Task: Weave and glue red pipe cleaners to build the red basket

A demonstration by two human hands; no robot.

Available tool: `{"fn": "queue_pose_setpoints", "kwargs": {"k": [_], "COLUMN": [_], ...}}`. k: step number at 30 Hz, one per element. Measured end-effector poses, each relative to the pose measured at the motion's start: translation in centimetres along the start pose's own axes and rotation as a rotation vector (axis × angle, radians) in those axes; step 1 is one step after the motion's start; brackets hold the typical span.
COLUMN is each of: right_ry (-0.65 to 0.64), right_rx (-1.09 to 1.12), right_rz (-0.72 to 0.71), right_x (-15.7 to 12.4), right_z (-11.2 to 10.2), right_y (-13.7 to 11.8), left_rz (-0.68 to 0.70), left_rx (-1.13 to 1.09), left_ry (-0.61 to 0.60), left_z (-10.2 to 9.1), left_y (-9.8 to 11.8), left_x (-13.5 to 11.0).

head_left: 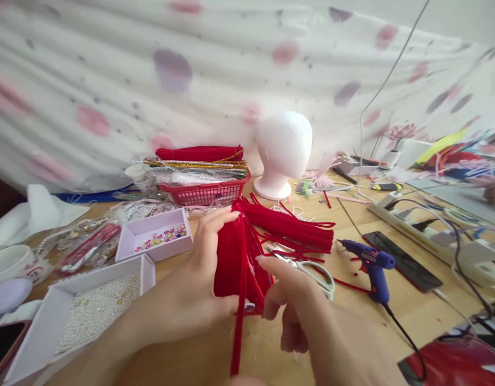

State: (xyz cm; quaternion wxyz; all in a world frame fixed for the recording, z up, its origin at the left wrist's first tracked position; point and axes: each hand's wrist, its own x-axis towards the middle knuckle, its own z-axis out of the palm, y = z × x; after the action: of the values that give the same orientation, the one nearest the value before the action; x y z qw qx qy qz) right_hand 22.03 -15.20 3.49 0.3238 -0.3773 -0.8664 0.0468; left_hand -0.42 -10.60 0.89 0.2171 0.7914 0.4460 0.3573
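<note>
My left hand [199, 284] grips a flat red piece made of pipe cleaners [231, 257], fingers wrapped round its left edge and top. My right hand [289, 300] is closed on the piece's right side, pinching it near the bottom. A single red pipe cleaner strand [238, 332] hangs down from the piece toward me. Behind the piece lies a bundle of loose red pipe cleaners [291, 225] on the wooden table [412, 311].
Scissors [315, 271] and a blue glue gun [374, 268] lie right of my hands. A white foam head [283, 153] and a red basket [205, 193] stand behind. Left are a lilac tray of gems [154, 236] and a box of pearls [90, 308].
</note>
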Motion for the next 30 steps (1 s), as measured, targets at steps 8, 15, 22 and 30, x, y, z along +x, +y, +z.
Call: {"fn": "queue_pose_setpoints", "kwargs": {"k": [8,15,22,30], "right_ry": [0.007,0.03,0.03,0.081], "right_rx": [-0.154,-0.302,-0.173,-0.005], "right_rz": [0.03,0.03,-0.022,-0.076], "right_x": [-0.5,-0.1,-0.1,-0.5], "right_z": [2.5,0.4,-0.7,1.0], "right_y": [-1.8,-1.4,1.9,3.9], "left_rz": [-0.052,-0.025,-0.062,-0.106], "left_rx": [-0.038,-0.025,0.025,0.067], "left_ry": [-0.056,-0.061,-0.076,-0.082], "left_z": [0.1,0.4,0.4,-0.2], "left_y": [0.7,0.5,0.4,0.4], "left_x": [0.3,0.0,0.1,-0.4]}}
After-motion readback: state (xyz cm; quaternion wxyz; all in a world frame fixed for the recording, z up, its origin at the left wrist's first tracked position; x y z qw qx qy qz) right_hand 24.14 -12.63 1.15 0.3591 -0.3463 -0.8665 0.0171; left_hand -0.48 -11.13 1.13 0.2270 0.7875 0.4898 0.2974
